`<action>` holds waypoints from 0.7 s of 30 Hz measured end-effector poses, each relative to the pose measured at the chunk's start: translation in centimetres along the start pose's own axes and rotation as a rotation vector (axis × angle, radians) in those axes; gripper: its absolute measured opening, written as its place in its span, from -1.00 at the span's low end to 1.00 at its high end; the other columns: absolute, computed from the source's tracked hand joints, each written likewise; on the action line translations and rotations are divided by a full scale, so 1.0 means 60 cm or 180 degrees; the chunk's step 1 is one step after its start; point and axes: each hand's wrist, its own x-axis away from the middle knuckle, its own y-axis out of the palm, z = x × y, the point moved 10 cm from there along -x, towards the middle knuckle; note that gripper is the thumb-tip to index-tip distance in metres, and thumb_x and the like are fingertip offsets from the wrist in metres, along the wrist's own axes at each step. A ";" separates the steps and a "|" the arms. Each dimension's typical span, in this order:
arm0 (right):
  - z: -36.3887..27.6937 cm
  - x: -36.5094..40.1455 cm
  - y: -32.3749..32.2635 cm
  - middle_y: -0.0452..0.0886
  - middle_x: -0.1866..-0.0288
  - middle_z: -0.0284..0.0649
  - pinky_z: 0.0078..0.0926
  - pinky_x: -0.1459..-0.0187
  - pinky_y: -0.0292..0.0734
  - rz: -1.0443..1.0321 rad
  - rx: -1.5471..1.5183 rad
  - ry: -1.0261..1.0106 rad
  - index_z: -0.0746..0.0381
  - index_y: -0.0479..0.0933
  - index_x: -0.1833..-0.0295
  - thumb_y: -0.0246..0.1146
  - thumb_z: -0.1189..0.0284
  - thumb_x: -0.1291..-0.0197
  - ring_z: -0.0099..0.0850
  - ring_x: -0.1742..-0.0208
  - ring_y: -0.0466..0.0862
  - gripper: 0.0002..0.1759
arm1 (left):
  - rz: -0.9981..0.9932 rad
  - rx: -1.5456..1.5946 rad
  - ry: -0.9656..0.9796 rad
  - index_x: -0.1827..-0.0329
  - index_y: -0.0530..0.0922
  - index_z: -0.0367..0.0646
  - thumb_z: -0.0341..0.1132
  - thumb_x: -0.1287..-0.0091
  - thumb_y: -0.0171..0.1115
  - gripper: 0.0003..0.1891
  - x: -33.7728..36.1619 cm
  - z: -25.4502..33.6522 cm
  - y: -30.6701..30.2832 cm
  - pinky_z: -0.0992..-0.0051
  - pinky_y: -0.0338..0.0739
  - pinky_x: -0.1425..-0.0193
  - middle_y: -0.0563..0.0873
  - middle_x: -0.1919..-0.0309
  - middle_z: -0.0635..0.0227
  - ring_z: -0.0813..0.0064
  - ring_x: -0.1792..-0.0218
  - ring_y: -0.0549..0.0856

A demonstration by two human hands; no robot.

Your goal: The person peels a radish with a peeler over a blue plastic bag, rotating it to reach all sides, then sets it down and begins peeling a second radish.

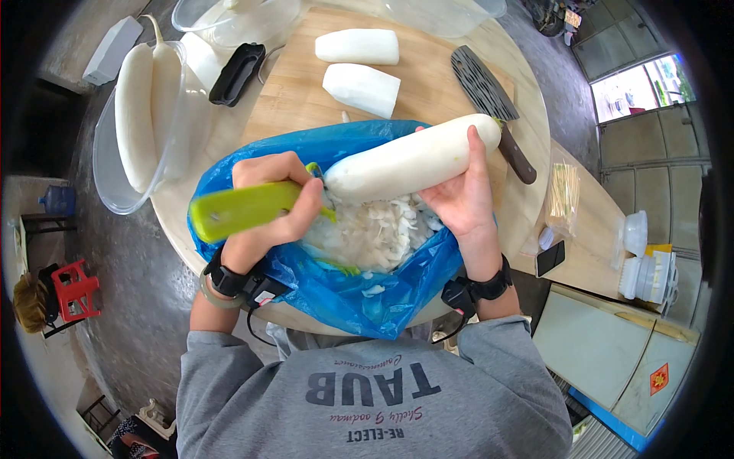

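My left hand (279, 200) is closed around the bright green handle of a peeler (245, 212), which is slightly blurred. The peeler's head is at the left end of a white radish (405, 159). My right hand (466, 191) grips this radish from beneath near its stem end, thumb along its side. The radish is tilted, its right end higher in view. Below it, a blue plastic bag (329, 294) lies opened wide, holding a heap of pale peelings (375, 233) with some green bits.
Two peeled radish pieces (359, 47) lie on a wooden cutting board (290, 92). A cleaver (485, 84) rests at its right edge. To the left, a clear tub (107, 180) holds long white radishes (135, 115) beside a black tray (237, 74). A phone (550, 258) sits on the right-hand table.
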 end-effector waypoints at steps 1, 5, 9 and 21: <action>0.002 0.000 0.002 0.45 -0.07 -0.19 -0.25 -0.11 0.32 -0.0038 -0.0050 0.0037 0.15 0.24 -0.13 0.22 0.02 -0.05 -0.33 -0.10 0.42 -0.36 | 0.0056 0.0266 -0.0048 0.67 0.45 -0.21 -0.39 0.05 0.24 -0.84 0.004 -0.010 -0.003 0.62 0.31 0.63 0.50 0.78 0.37 0.55 0.75 0.49; 0.001 0.000 0.000 0.45 -0.07 -0.19 -0.28 -0.11 0.33 0.0063 0.0067 -0.0037 0.15 0.25 -0.12 0.22 0.03 -0.05 -0.34 -0.10 0.43 -0.37 | 0.0186 0.0886 -0.0023 0.67 0.45 -0.23 -0.38 0.01 0.22 -0.83 0.010 -0.024 -0.007 0.65 0.29 0.63 0.49 0.79 0.38 0.60 0.75 0.47; 0.001 0.000 -0.002 0.46 -0.06 -0.19 -0.30 -0.11 0.33 0.0052 0.0044 -0.0017 0.17 0.25 -0.12 0.23 0.05 -0.05 -0.34 -0.09 0.44 -0.38 | 0.0254 0.0778 0.0012 0.63 0.48 -0.24 -0.38 -0.01 0.21 -0.85 0.004 -0.013 -0.005 0.66 0.31 0.60 0.54 0.75 0.36 0.61 0.72 0.49; 0.002 0.002 0.001 0.45 -0.05 -0.19 -0.28 -0.12 0.34 -0.0021 -0.0124 0.0053 0.20 0.22 -0.11 0.22 0.24 -0.01 -0.33 -0.08 0.43 -0.43 | -0.0096 0.0505 -0.0779 0.64 0.41 -0.27 -0.34 -0.11 0.19 -0.76 0.013 -0.056 0.016 0.66 0.26 0.59 0.48 0.73 0.42 0.70 0.67 0.42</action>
